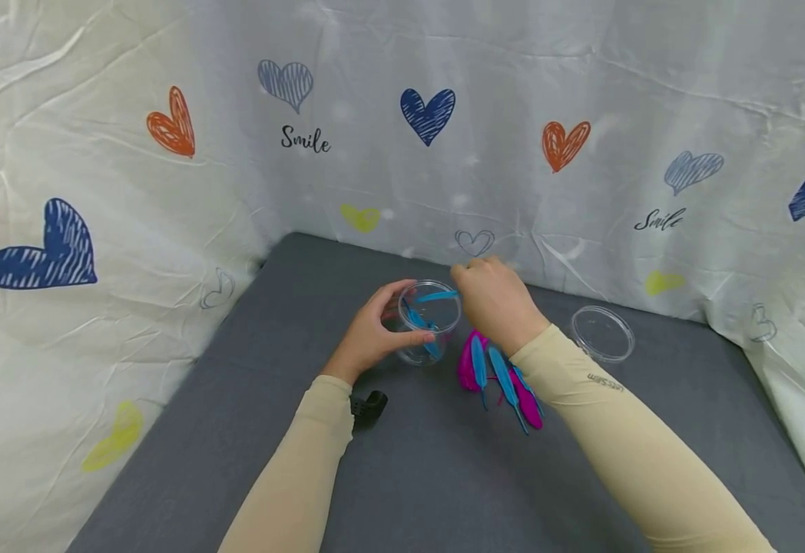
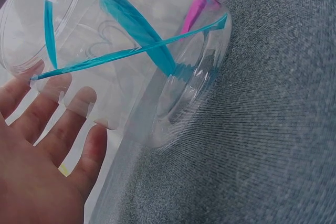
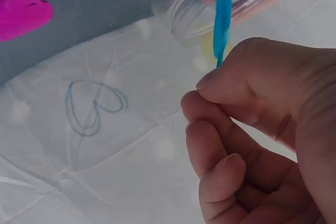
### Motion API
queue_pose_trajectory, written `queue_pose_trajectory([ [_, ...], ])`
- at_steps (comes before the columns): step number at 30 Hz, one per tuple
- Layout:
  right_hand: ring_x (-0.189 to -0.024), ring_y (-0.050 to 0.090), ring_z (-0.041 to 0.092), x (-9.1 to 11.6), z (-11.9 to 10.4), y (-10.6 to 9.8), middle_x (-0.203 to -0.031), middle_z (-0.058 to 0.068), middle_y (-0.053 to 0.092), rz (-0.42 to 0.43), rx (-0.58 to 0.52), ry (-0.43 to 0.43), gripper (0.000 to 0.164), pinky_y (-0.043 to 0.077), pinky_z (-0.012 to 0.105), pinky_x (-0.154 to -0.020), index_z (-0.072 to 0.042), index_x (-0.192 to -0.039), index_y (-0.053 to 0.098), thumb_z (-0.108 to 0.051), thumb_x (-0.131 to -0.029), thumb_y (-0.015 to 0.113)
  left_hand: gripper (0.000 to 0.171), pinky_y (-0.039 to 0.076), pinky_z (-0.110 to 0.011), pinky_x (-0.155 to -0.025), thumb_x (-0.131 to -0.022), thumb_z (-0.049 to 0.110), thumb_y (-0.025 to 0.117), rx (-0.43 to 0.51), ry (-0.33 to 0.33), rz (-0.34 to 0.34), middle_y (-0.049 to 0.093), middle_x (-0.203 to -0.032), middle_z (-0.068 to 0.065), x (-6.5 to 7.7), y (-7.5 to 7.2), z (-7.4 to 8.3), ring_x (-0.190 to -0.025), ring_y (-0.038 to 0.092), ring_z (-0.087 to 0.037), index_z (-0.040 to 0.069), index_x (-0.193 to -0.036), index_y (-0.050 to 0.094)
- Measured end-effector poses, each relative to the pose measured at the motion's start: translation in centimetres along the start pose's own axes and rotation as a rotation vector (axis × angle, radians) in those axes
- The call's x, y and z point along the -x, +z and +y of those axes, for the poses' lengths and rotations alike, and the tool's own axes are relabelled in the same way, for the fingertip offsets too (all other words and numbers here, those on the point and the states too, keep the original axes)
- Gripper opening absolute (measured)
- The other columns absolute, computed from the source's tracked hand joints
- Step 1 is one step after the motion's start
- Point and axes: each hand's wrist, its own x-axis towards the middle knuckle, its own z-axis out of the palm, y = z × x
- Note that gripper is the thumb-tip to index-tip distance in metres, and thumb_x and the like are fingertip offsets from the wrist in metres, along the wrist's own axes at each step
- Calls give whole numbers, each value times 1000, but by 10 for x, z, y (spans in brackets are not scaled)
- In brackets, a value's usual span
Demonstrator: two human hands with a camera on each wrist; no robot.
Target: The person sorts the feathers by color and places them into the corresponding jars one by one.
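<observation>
Right grip (image 1: 495,303) pinches blue feather (image 1: 438,296) at jar (image 2: 121,103) mouth; left grip (image 1: 375,326) holds jar. Likely loading; next calls for lowering, then release.

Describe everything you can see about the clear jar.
The jar is round, colorless and see-through, apparently plastic, with a ridged rim and an open, upward-facing mouth. Its base appears to rest on the gray table; any slight tilt is hard to judge. The left hand grips its side. Blue feathers stand inside, and the right hand pinches another feather at its mouth.
</observation>
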Motion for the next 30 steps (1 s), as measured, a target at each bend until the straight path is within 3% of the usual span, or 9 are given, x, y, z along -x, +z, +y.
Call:
queue_pose_trajectory([
  [5,-93,73,37,-5,-8,2,-100,19,78,-46,51,-6,14,67,43,-84,1,-112,78,1,-98,74,92,43,-53,-127,-81,47,96,15,10,-14,55,-159,6,0,0,-1,-147,52,-20,38,-159,49],
  [15,-95,73,36,-13,-17,8,-104,19,79,-65,54,-25,21,68,44,-86,1,-118,78,-2,-97,76,92,42,-52,-127,-80,48,97,30,17,-19,53,-162,2,-1,-3,-3,-148,51,-19,41,-158,49],
  [23,-88,72,34,-5,-4,6,-95,16,78,3,-3,-23,11,66,43,-80,-1,-105,77,-1,-95,73,91,42,-52,-127,-80,49,96,28,19,-22,54,-161,2,-3,0,-4,-150,50,-21,43,-157,49],
  [30,-80,64,31,11,8,10,-83,13,72,14,-38,21,4,61,43,-79,-2,-92,72,2,-94,71,92,43,-52,-126,-78,51,97,7,21,-7,56,-160,1,-2,-2,-5,-148,53,-18,40,-157,50],
])
